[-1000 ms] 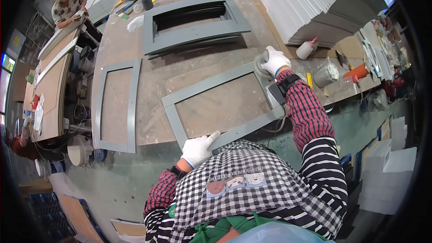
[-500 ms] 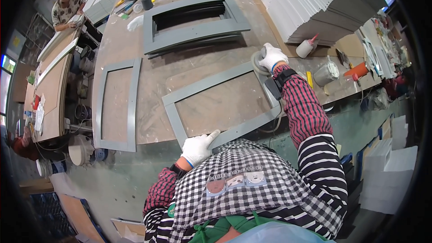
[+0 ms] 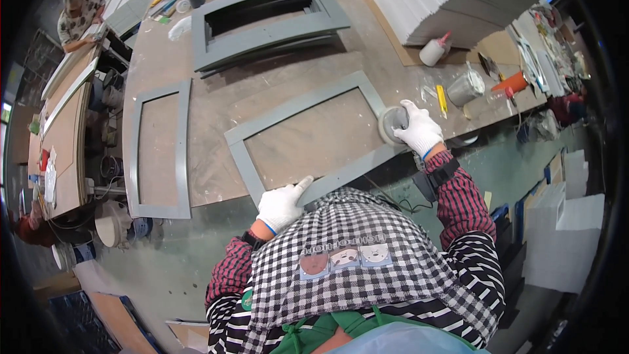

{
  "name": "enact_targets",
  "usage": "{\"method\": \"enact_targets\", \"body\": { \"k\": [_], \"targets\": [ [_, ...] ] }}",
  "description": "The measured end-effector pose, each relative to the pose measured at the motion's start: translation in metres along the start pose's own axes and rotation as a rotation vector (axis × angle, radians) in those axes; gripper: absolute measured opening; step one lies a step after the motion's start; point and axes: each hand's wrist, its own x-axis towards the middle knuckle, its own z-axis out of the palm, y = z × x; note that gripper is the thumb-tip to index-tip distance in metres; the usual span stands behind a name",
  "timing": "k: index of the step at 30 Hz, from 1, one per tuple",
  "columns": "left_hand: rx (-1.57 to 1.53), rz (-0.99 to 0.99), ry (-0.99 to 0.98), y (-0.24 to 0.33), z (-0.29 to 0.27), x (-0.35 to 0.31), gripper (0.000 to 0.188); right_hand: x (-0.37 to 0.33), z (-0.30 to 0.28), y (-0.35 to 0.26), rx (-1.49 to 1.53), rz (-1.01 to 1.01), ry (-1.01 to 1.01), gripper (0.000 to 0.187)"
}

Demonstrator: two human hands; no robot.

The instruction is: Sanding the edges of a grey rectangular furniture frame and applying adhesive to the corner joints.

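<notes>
On the bench in front of me lies a grey rectangular frame (image 3: 298,113) with an open middle. Gloved in white, my left hand (image 3: 280,208) grips its near left corner, one digit stretched along the near rail. My right hand (image 3: 420,131), also gloved, is closed over a round power sander (image 3: 391,125). The sander rests on the frame's right end rail, and its underside is hidden. To the left lies a second grey frame (image 3: 134,157), flat and apart from the first. Farther back sits a stack of grey frames (image 3: 262,37).
A tall stack of white panels (image 3: 445,0) stands at the back right. Near it are a red-tipped glue bottle (image 3: 433,51), a yellow cutter (image 3: 441,98) and a wrapped can (image 3: 466,87). Another person (image 3: 80,17) works at a bench on the far left.
My right hand and the sander have moved toward me along the frame's right end rail. My left hand stays at the near left corner. The whole view has shifted slightly.
</notes>
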Motion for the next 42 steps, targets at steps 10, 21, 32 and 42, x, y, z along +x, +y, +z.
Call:
{"method": "enact_targets", "body": {
  "k": [10,21,32,42],
  "targets": [
    [-0.104,0.109,0.206,-0.002,-0.017,-0.018,0.062,-0.066,0.011,0.077,0.086,0.204,-0.035,0.105],
    [0.307,0.16,0.518,-0.068,-0.008,-0.041,0.045,-0.081,0.024,0.113,0.281,0.276,0.16,0.11],
    [0.183,0.437,0.612,-0.071,-0.022,-0.022,0.022,-0.087,0.0,0.114,0.445,0.18,0.335,0.107],
    [-1.154,0.218,0.595,-0.034,-0.073,-0.047,0.015,-0.084,-0.009,0.113,0.498,0.233,0.396,0.105]
  ]
}}
